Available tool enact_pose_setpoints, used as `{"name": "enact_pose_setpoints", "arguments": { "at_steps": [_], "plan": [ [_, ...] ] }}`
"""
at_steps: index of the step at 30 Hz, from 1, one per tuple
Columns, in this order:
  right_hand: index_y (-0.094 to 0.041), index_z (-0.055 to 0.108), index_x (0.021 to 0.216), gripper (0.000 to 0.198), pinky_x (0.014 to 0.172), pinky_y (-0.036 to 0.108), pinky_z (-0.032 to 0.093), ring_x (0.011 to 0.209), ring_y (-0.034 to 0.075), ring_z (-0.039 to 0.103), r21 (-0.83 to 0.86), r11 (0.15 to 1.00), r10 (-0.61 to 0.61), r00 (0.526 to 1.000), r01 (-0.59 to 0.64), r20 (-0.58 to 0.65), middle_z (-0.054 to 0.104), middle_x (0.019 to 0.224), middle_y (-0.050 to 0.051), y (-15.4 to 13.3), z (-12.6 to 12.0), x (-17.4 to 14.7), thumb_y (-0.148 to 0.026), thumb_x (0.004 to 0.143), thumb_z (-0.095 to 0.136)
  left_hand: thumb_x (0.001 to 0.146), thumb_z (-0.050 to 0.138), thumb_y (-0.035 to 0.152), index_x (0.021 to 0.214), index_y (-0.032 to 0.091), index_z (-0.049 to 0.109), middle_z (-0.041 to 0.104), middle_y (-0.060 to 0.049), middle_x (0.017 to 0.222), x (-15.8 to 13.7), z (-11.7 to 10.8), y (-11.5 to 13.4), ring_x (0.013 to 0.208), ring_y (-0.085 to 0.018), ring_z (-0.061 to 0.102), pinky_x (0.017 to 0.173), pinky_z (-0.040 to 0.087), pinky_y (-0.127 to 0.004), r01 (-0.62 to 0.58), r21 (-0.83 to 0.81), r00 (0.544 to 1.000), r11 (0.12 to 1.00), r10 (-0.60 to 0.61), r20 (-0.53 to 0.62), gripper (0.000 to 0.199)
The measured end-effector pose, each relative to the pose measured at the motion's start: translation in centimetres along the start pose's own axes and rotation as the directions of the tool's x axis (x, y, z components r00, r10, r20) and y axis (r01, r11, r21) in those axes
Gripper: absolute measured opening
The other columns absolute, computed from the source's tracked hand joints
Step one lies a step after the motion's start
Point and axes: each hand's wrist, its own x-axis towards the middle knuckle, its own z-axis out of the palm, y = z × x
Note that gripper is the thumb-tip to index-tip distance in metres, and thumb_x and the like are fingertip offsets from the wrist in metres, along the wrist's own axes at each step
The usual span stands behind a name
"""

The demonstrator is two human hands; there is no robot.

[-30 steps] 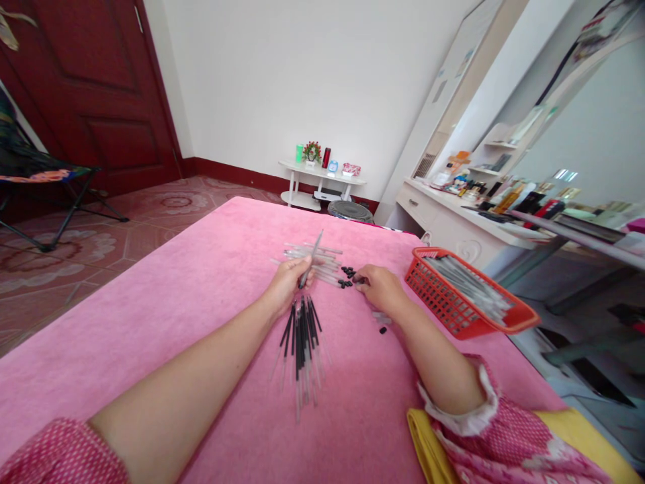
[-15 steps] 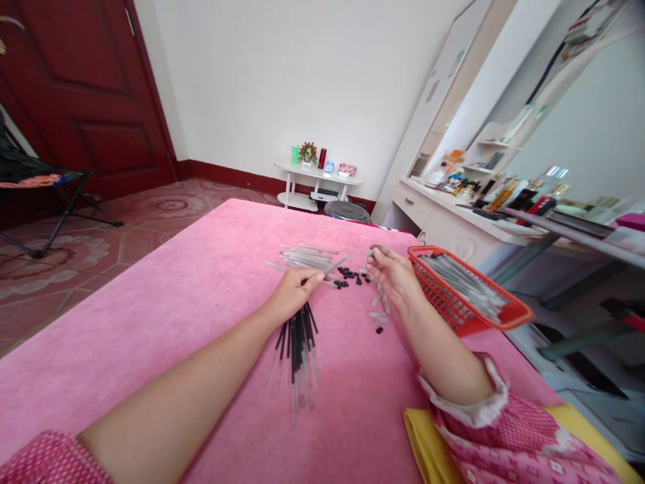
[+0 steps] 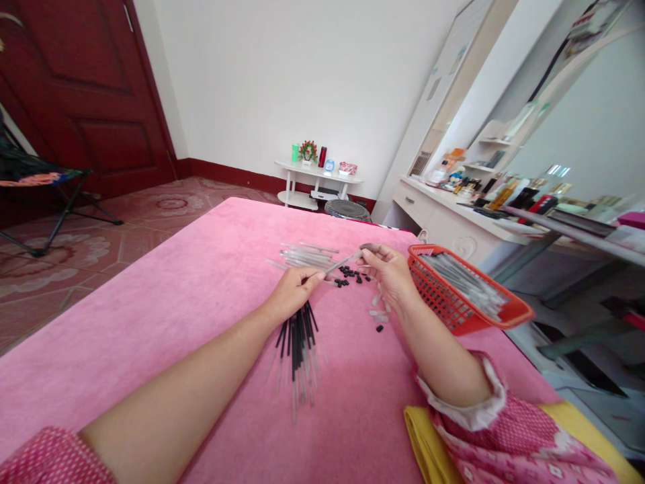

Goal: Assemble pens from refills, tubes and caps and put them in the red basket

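My left hand (image 3: 295,292) pinches a thin grey see-through stick (image 3: 342,263) that points up to the right. My right hand (image 3: 388,269) is closed at the stick's far end, its fingertips around a small piece too hidden to name. Under my left hand fans a bunch of thin black-and-clear sticks (image 3: 298,346). Behind it lies a pile of clear sticks (image 3: 307,255). Small black caps (image 3: 347,272) are scattered between my hands, and short clear pieces (image 3: 377,314) lie below my right hand.
An orange basket (image 3: 438,302) full of grey sticks stands to the right on the pink-covered table (image 3: 166,302). A folded yellow cloth (image 3: 428,444) lies at the near right. Beyond are a white dressing table (image 3: 443,215), a low stand (image 3: 317,171) and a folding chair (image 3: 45,181).
My right hand has moved slightly left, bringing its fingertips to the end of the stick. My left hand has stayed in nearly the same place.
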Motion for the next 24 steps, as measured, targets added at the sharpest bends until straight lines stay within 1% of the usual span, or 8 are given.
{"name": "enact_pose_setpoints", "arguments": {
  "at_steps": [3,7,10,12,15,19,21,24],
  "plan": [
    [-0.016,0.065,0.083,0.029,0.053,0.020,0.052,0.059,0.010,0.062,-0.033,0.999,-0.027,1.000,0.027,0.008,0.065,0.068,0.000,-0.1,-0.1,0.1,-0.031,0.060,0.075,0.086,0.047,0.030,0.096,0.014,0.071,0.071,-0.006,0.095,0.0,0.0,0.0,0.092,-0.022,0.063,0.088,0.044,-0.033,-0.005,-0.007,1.000,1.000,0.005,-0.013,0.031],
    [-0.016,0.065,0.083,0.031,0.052,0.021,0.052,0.058,0.011,0.062,-0.093,0.995,-0.015,0.998,0.020,0.055,0.065,0.065,0.000,-0.2,0.2,-0.2,-0.033,0.059,0.076,0.086,0.047,0.029,0.096,0.015,0.071,0.072,-0.006,0.094,0.0,0.0,0.0,0.090,-0.021,0.064,0.087,0.045,-0.033,-0.018,0.003,1.000,1.000,0.018,-0.018,0.030],
    [-0.016,0.063,0.084,0.034,0.052,0.021,0.052,0.057,0.012,0.063,-0.132,0.991,-0.011,0.995,0.024,0.098,0.065,0.065,0.000,-0.4,0.6,-0.5,-0.033,0.059,0.076,0.086,0.047,0.026,0.096,0.016,0.071,0.071,-0.006,0.094,0.0,0.1,0.2,0.091,-0.021,0.063,0.087,0.044,-0.033,-0.060,0.022,0.998,0.998,0.061,-0.034,0.028],
    [-0.015,0.063,0.084,0.035,0.051,0.021,0.052,0.056,0.012,0.063,-0.140,0.989,-0.022,0.994,0.037,0.107,0.065,0.065,0.000,-0.6,0.9,-0.7,-0.034,0.059,0.076,0.085,0.048,0.023,0.097,0.017,0.071,0.071,-0.006,0.096,0.0,0.2,0.3,0.092,-0.020,0.062,0.087,0.044,-0.032,-0.095,0.059,0.992,0.994,0.100,-0.080,0.026],
    [-0.015,0.062,0.079,0.032,0.050,0.021,0.052,0.052,0.011,0.062,-0.146,0.988,-0.037,0.994,0.052,0.101,0.065,0.061,-0.001,-1.0,1.3,-0.9,-0.034,0.057,0.077,0.083,0.050,0.020,0.097,0.016,0.070,0.069,-0.008,0.093,-0.1,0.2,0.7,0.086,-0.019,0.062,0.081,0.045,-0.031,-0.133,0.170,0.975,0.976,0.161,-0.156,0.025],
    [-0.016,0.061,0.071,0.027,0.046,0.021,0.052,0.046,0.011,0.059,-0.087,0.996,-0.010,0.998,0.015,0.064,0.063,0.055,-0.001,-1.4,2.0,-1.4,-0.030,0.055,0.078,0.084,0.049,0.020,0.095,0.016,0.070,0.064,-0.006,0.077,-0.5,0.0,1.3,0.072,-0.017,0.057,0.067,0.044,-0.027,-0.156,0.359,0.943,0.920,0.247,-0.222,0.024],
    [-0.016,0.060,0.069,0.025,0.043,0.020,0.051,0.043,0.009,0.057,-0.037,0.999,0.028,0.998,-0.027,0.047,0.063,0.054,-0.001,-1.6,2.3,-1.7,-0.027,0.055,0.077,0.084,0.048,0.022,0.095,0.017,0.069,0.060,-0.005,0.073,-0.9,-0.1,1.5,0.069,-0.016,0.055,0.063,0.042,-0.026,-0.155,0.470,0.926,0.869,0.293,-0.236,0.024],
    [-0.015,0.061,0.067,0.018,0.043,0.020,0.052,0.042,0.008,0.054,0.021,0.992,0.121,0.992,-0.122,0.032,0.064,0.056,0.001,-1.7,2.7,-1.9,-0.020,0.057,0.075,0.086,0.045,0.023,0.099,0.018,0.067,0.059,-0.006,0.077,-1.3,-0.4,1.8,0.070,-0.016,0.054,0.063,0.039,-0.025,-0.168,0.629,0.911,0.759,0.363,-0.194,0.026]
  ]
}}
